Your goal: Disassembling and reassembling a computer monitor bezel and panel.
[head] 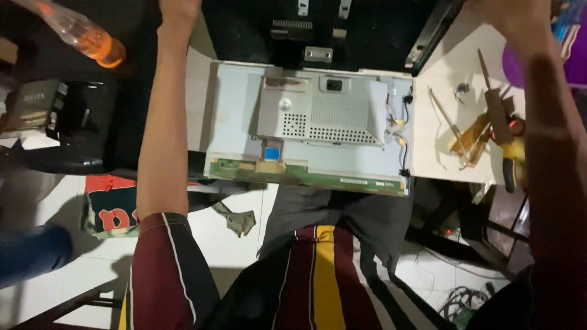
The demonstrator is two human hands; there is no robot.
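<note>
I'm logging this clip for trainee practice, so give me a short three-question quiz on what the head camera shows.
1. True or false: the metal shield on the back of the opened display panel is perforated with small holes.
2. Which lies on the white sheet right of the panel? A) a yellow-handled screwdriver B) a hammer C) a tape roll
3. What colour is the cap end of the clear bottle at top left?

Key
1. True.
2. A, the yellow-handled screwdriver.
3. Orange; the bottle lies tilted beyond the left forearm.
</note>
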